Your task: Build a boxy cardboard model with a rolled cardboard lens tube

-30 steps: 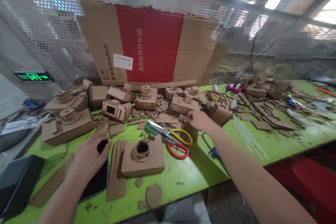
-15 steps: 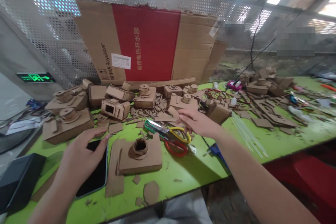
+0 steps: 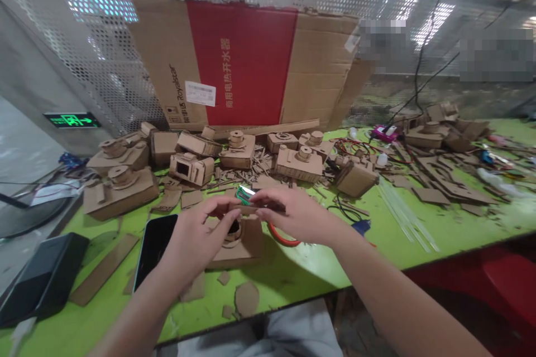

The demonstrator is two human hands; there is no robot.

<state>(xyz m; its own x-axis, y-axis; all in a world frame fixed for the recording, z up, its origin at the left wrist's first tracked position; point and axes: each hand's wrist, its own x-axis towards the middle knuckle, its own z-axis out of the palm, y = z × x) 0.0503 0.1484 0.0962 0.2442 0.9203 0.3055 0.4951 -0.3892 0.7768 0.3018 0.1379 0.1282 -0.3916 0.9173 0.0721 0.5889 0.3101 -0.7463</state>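
Two hands, left hand [image 3: 196, 237] and right hand [image 3: 293, 213], pinch one small cardboard strip [image 3: 245, 210], apparently, above one cardboard camera [image 3: 240, 242]; one phone [image 3: 153, 248] on tabletop [image 3: 293, 273].

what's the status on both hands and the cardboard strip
Left hand and right hand pinch cardboard strip between them. Cardboard camera directly below. Scissors behind.

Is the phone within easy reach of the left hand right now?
Probably yes. The phone lies flat on the green table just beside the left hand, with nothing on it; that hand is pinching a cardboard strip, though.
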